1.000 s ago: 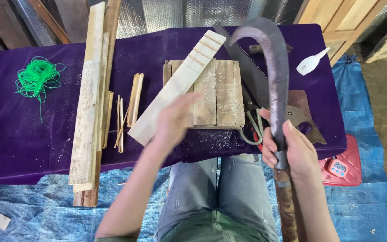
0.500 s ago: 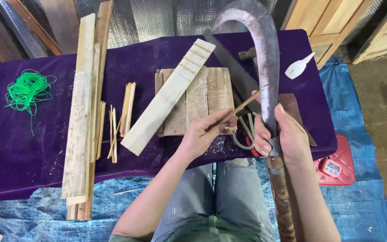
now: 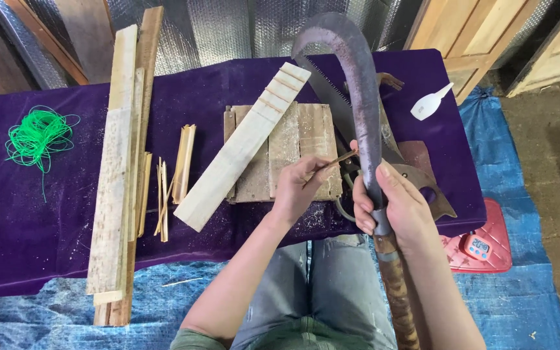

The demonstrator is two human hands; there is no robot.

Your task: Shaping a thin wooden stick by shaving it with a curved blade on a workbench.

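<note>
Wooden sliver (image 3: 332, 162) pinched in left-hand fingers (image 3: 306, 174) (tip touching sickle (image 3: 358, 84)).

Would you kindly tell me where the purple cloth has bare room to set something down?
Bare purple cloth lies between the green cord and the long planks, and behind the wooden block. Around both hands, the curved blade and saw, it is crowded.

The person is wearing faded grey-blue jeans, dusted pale at the thighs. Both forearms are showing bare up from the fingers of the left hand (image 3: 296, 188) and right hand (image 3: 393, 204). An olive-green shirt hem is peeking in at the waist.
</note>
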